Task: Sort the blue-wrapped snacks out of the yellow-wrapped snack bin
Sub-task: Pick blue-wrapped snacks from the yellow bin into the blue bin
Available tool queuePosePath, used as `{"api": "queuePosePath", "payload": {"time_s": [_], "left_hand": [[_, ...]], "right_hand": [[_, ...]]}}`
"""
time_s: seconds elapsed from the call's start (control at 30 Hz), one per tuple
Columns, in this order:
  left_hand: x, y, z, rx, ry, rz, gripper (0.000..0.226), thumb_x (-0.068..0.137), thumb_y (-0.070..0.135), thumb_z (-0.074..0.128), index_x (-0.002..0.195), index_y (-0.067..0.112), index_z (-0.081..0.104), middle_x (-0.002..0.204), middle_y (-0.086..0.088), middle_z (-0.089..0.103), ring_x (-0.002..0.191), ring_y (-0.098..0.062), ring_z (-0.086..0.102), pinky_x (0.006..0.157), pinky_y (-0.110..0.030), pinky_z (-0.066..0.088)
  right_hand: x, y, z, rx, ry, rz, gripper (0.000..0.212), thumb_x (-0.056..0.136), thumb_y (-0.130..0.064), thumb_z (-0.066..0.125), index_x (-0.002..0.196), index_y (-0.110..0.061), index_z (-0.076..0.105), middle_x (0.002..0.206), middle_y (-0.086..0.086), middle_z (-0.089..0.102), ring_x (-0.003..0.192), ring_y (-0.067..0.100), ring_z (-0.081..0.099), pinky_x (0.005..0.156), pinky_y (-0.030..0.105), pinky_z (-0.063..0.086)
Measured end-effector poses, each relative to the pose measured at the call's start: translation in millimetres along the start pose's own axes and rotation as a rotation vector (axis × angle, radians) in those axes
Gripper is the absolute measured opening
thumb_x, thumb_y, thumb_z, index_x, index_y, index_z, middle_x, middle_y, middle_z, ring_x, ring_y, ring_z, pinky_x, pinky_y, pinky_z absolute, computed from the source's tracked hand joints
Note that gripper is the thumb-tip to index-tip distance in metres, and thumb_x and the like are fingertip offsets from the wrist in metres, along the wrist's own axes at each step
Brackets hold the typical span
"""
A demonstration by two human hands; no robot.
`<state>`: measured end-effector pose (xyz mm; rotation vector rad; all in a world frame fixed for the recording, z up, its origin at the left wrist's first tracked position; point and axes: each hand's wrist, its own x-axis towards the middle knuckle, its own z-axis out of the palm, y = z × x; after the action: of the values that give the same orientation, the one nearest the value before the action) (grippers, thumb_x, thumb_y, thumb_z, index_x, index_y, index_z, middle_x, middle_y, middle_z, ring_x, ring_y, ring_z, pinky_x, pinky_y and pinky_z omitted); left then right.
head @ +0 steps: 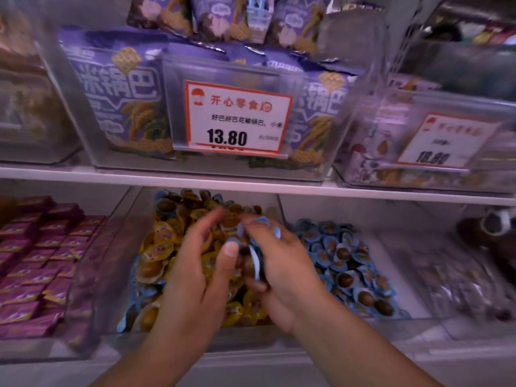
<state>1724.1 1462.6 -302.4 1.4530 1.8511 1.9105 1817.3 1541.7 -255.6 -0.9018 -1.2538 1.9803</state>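
Blue-wrapped snacks [258,247], several of them bunched together, sit in the right hand [282,263], whose fingers curl round them with the thumb folded underneath; the bunch is held above the middle of the yellow-wrapped snack bin [131,219], a clear bin on the lower shelf. Yellow-wrapped snacks [162,247] fill that bin, with more blue wrappers showing along its left wall, at its back edge and near its front left corner. The left hand [195,263] hovers just beside the right one over the same bin, fingers loosely spread and slightly bent, thumb pointing up close to the held bunch; its fingertips are blurred, so whether they touch anything cannot be told. Both forearms reach in from the bottom edge of the view and converge over the bin. In the neighbouring bin to the right lies a pile of blue-wrapped pieces [346,263]. To the left, pink packets [36,255] are stacked in rows. On the upper shelf stands a clear bin of purple bags [117,88] carrying a price tag [237,118] reading 13.80.
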Motion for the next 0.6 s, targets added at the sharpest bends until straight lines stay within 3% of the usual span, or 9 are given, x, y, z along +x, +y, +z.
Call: {"api": "queuePosePath", "payload": {"time_s": [0.13, 0.2, 0.3, 0.33, 0.43, 0.53, 0.6], "left_hand": [[4.3, -5.7, -0.8, 0.162, -0.084, 0.087, 0.034, 0.097, 0.042, 0.048, 0.129, 0.033, 0.052, 0.132, 0.016, 0.053, 0.127, -0.004, 0.050, 0.103, -0.017, 0.038], [4.8, -9.9, -2.9, 0.218, -0.156, 0.097, 0.027, 0.098, 0.038, 0.048, 0.122, 0.031, 0.060, 0.126, 0.018, 0.057, 0.123, -0.005, 0.054, 0.101, -0.020, 0.041], [6.0, -13.8, -8.2, 0.283, -0.224, 0.071, 0.025, 0.096, 0.036, 0.048, 0.114, 0.034, 0.065, 0.118, 0.025, 0.060, 0.115, 0.000, 0.057, 0.096, -0.023, 0.045], [7.1, -14.0, -10.6, 0.294, -0.227, 0.068, 0.025, 0.095, 0.035, 0.048, 0.113, 0.035, 0.066, 0.115, 0.026, 0.061, 0.112, 0.002, 0.058, 0.093, -0.020, 0.045], [12.5, -12.4, -21.8, 0.337, -0.201, 0.077, 0.025, 0.094, 0.032, 0.049, 0.111, 0.035, 0.067, 0.108, 0.024, 0.063, 0.101, 0.003, 0.060, 0.079, -0.017, 0.048], [19.3, -9.2, -38.7, 0.460, -0.179, 0.112, 0.027, 0.092, 0.031, 0.050, 0.112, 0.032, 0.068, 0.107, 0.018, 0.066, 0.097, -0.012, 0.063, 0.082, -0.036, 0.050], [23.6, -9.4, -54.3, 0.548, -0.180, 0.166, 0.029, 0.092, 0.031, 0.048, 0.111, 0.029, 0.069, 0.107, 0.011, 0.068, 0.098, -0.019, 0.064, 0.085, -0.044, 0.049]], "right_hand": [[1.8, -18.5, -19.9, 0.014, 0.054, -0.101, 0.013, 0.094, -0.017, 0.058, 0.082, -0.013, 0.061, 0.060, 0.005, 0.061, 0.040, 0.014, 0.049, 0.032, 0.015, 0.026], [10.8, -30.9, -39.3, -0.099, 0.127, -0.211, 0.018, 0.091, -0.019, 0.062, 0.073, -0.015, 0.063, 0.061, 0.008, 0.063, 0.041, 0.015, 0.052, 0.035, 0.018, 0.035], [24.8, -47.8, -85.0, -0.569, 0.203, -0.311, 0.010, 0.088, -0.024, 0.067, 0.083, -0.020, 0.075, 0.079, 0.001, 0.075, 0.075, 0.016, 0.072, 0.066, 0.036, 0.058], [27.2, -51.1, -101.9, -0.713, 0.166, -0.273, 0.009, 0.089, -0.026, 0.068, 0.086, -0.026, 0.077, 0.085, -0.003, 0.076, 0.086, 0.015, 0.072, 0.073, 0.038, 0.060], [26.7, -50.6, -141.0, -0.963, 0.066, 0.015, 0.013, 0.085, -0.049, 0.069, 0.079, -0.040, 0.076, 0.095, -0.012, 0.073, 0.093, 0.009, 0.067, 0.063, 0.035, 0.061], [34.5, -43.0, -157.3, -1.250, 0.154, -0.034, 0.044, 0.089, -0.054, 0.060, 0.087, -0.013, 0.074, 0.084, 0.010, 0.073, 0.085, 0.027, 0.069, 0.066, 0.033, 0.053], [37.5, -40.2, -150.9, -1.260, 0.255, -0.244, 0.037, 0.095, -0.039, 0.058, 0.080, -0.008, 0.070, 0.072, 0.011, 0.070, 0.076, 0.032, 0.068, 0.066, 0.035, 0.051]]}}
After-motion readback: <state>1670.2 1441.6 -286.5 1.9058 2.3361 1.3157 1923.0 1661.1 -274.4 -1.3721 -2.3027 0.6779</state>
